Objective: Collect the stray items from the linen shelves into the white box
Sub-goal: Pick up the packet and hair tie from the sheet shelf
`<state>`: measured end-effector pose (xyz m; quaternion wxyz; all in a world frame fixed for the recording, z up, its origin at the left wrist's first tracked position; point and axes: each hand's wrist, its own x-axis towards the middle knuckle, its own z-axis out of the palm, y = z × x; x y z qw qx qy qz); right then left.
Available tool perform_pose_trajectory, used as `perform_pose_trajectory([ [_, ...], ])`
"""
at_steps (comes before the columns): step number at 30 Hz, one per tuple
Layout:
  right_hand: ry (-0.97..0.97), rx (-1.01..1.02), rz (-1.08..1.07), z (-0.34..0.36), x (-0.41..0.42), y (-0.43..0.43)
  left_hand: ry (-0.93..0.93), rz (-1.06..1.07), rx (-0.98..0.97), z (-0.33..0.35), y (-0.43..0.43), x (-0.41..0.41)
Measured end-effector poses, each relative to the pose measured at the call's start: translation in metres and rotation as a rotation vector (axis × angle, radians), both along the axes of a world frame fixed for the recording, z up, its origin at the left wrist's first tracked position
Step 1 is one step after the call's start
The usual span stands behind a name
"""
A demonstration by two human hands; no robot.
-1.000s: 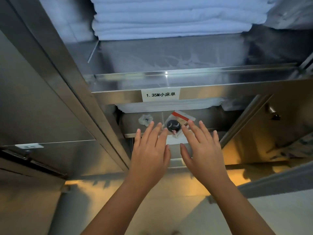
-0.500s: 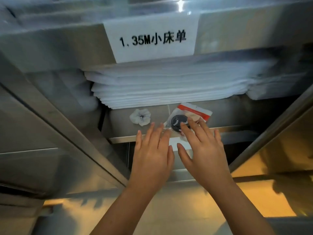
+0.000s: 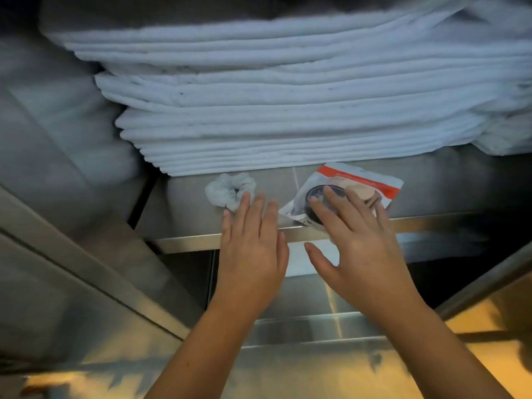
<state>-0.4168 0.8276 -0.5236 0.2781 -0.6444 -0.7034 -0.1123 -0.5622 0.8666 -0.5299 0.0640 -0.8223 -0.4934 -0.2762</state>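
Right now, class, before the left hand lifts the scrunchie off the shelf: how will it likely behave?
The scrunchie looks like gathered, ruffled cloth, so it will probably be floppy and squash when pinched. Small and puffy, it is likely very light. Lying flat on the shelf, it seems unlikely to roll.

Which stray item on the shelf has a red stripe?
The packet under the fingers of the right hand; the scrunchie beside it is plain white.

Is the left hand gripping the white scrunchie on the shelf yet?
No, the left hand lies flat with straight fingers, its fingertips just reaching the near edge of the scrunchie, not curled round it.
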Motion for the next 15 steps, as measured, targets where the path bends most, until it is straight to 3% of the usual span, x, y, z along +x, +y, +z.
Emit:
perform_pose_trajectory([
  [11, 0.012, -0.086, 0.099, -0.006, 0.011, 0.020, 0.146, 0.020, -0.007, -0.011, 0.044, -0.013],
  [15, -0.006, -0.202, 0.181, -0.003, 0.028, 0.021, 0.216, 0.010, -0.037, -0.009, 0.058, -0.015],
])
